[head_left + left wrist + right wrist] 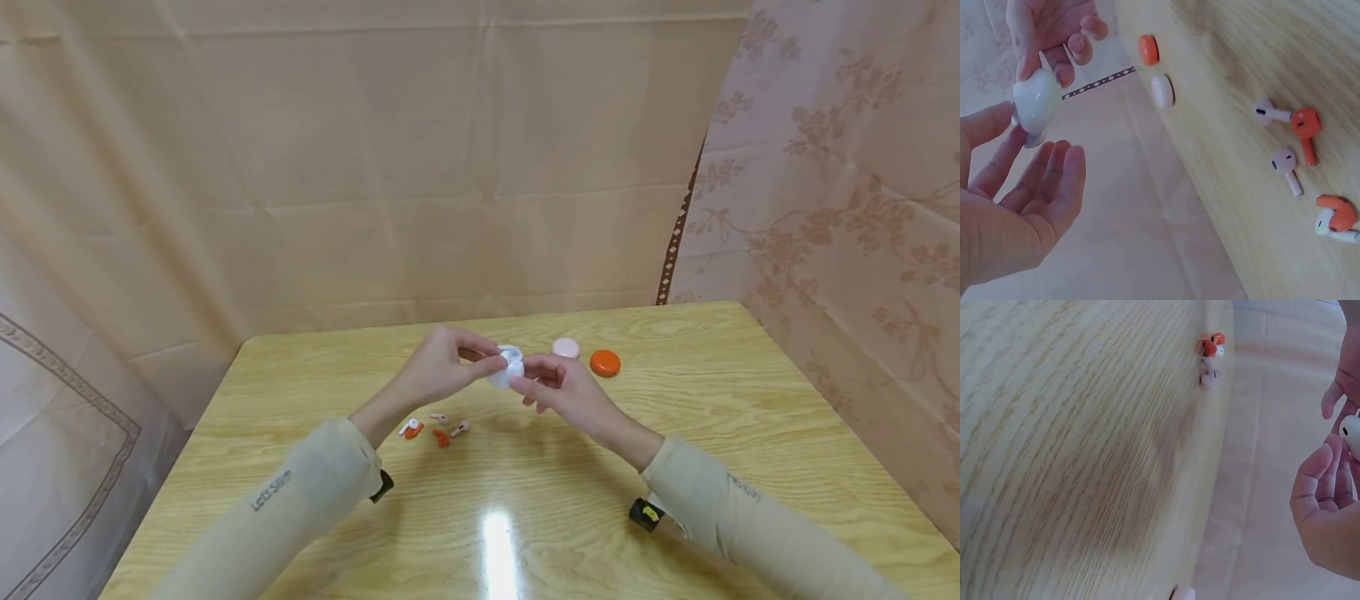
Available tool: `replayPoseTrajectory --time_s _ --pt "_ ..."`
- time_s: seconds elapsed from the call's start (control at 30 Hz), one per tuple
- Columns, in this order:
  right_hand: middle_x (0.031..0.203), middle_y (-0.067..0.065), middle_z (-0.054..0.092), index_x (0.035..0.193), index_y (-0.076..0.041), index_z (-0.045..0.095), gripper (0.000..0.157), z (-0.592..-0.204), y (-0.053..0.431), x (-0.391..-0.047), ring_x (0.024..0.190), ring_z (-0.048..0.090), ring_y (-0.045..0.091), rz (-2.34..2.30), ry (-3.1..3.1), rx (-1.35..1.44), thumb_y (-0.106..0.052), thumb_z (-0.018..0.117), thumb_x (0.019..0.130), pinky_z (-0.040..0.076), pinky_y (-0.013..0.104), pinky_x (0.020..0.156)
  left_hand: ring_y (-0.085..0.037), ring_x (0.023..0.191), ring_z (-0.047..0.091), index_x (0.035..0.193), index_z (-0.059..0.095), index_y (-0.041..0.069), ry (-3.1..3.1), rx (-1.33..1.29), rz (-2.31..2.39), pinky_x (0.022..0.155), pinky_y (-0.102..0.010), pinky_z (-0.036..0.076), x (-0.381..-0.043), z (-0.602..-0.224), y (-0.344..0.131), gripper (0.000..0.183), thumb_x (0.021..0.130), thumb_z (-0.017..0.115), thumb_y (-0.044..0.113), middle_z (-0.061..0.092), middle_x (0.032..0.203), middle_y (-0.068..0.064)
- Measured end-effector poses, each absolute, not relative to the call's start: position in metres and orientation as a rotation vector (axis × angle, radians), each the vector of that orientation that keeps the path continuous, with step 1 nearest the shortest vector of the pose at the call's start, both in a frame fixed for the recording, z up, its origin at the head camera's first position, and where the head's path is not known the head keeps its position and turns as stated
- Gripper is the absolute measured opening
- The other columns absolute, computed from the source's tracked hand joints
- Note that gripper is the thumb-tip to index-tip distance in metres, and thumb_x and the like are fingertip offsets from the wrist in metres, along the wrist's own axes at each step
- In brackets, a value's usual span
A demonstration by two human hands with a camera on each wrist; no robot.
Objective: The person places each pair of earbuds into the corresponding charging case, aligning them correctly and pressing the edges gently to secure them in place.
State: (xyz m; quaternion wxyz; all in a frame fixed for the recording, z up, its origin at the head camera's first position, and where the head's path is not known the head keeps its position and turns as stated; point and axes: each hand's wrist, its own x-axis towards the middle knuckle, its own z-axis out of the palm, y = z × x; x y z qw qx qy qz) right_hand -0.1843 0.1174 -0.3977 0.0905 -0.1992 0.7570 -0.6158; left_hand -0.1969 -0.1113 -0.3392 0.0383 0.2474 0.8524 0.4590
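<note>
Above the table, my left hand (448, 364) grips a white earbud case (504, 377) between thumb and fingers; its lid is up in the head view. My right hand (566, 390) meets the case from the other side, fingers curled. In the right wrist view its fingertips pinch a white earbud (1352, 432) with a dark slot, cut off by the frame edge. Below my left hand lie loose earbuds: a white one (408, 427) touching an orange one (414, 432), another orange one (442, 438), and two pink ones (460, 428).
A closed pink case (566, 347) and a closed orange case (605, 363) sit behind my right hand on the wooden table (300, 383). Beige curtains (375, 167) hang behind the far edge, with patterned cloth (847, 167) at the right.
</note>
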Motion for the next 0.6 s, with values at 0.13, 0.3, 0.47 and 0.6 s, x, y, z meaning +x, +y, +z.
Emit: replayPoseTrajectory --time_s 0.13,0.3,0.47,0.6 --pt "0.1 0.012 0.07 0.121 -0.002 0.067 0.03 -0.3976 0.1162 -0.1843 0.081 0.066 0.027 -1.832 2.261 -0.587 -0.02 0.071 0.098 0.057 0.033 0.068 -0.016 0.09 0.071 0.102 0.08 0.01 2.569 0.664 1.482 0.073 -0.031 0.056 -0.1957 -0.3423 -0.1099 0.018 0.089 0.08 0.024 0.075 0.104 -0.001" --pt "0.101 0.011 0.07 0.119 -0.002 0.067 0.03 -0.398 0.1148 -0.1853 0.084 0.066 0.036 -1.827 2.278 -0.59 -0.021 0.072 0.097 0.058 0.037 0.069 -0.015 0.088 0.072 0.101 0.082 0.012 2.534 0.595 1.557 0.075 -0.033 0.055 -0.1941 -0.3458 -0.1069 0.02 0.087 0.083 0.027 0.076 0.099 0.001" --pt "0.102 0.012 0.069 0.122 -0.002 0.067 0.032 -0.3989 0.1147 -0.1858 0.083 0.066 0.03 -1.817 2.276 -0.587 -0.023 0.071 0.098 0.057 0.037 0.07 -0.017 0.09 0.07 0.093 0.083 0.013 2.561 0.599 1.532 0.073 -0.033 0.055 -0.1925 -0.3472 -0.104 0.014 0.089 0.081 0.027 0.076 0.1 0.003" --pt "0.104 0.014 0.07 0.123 -0.003 0.067 0.032 -0.3972 0.1143 -0.1846 0.084 0.066 0.032 -1.821 2.261 -0.586 -0.023 0.07 0.098 0.057 0.035 0.07 -0.021 0.09 0.07 0.092 0.082 0.013 2.575 0.596 1.525 0.072 -0.032 0.055 -0.1917 -0.3468 -0.1033 0.014 0.09 0.08 0.027 0.075 0.096 0.003"
